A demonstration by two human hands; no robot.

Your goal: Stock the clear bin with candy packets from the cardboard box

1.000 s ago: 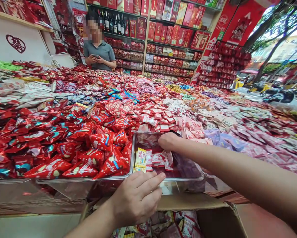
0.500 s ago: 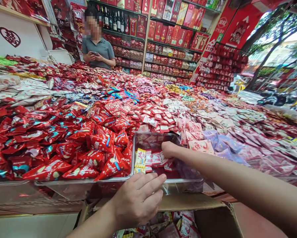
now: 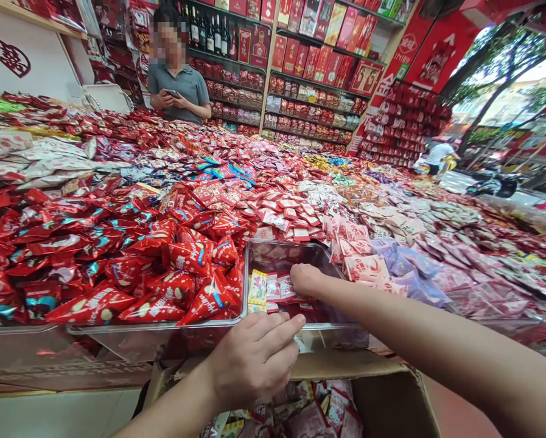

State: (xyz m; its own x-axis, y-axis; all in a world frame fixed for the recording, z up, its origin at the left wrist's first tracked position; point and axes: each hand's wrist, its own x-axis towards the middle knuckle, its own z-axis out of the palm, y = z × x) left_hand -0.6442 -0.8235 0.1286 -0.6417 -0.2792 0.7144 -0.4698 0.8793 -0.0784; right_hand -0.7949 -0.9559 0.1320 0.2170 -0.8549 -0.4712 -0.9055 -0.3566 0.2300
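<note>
My right hand point(image 3: 305, 280) reaches down into a clear plastic bin point(image 3: 247, 274), its fingers curled and mostly hidden at a row of small pink-and-white candy packets point(image 3: 273, 287). Whatever lies between those fingers cannot be made out. Left of that row, a yellow-and-white candy packet point(image 3: 257, 287) leans near the bin's side wall. My left hand point(image 3: 260, 356) hovers in front of the bin's near rim, fingers stretched out close together, with nothing visible in it. Below it stands an open cardboard box point(image 3: 382, 365) holding more wrapped candy packets point(image 3: 316, 420).
Red candy bags point(image 3: 154, 292) are heaped left of the bin; purple packets point(image 3: 409, 264) and pink packets point(image 3: 478, 292) lie to its right. Mixed candy covers the display behind. A person point(image 3: 179, 91) holding a phone stands at the back before shelves of bottles and boxes.
My right hand has moved slightly left within the bin, nearer the row of pink-and-white packets. My left hand holds nearly the same place and pose.
</note>
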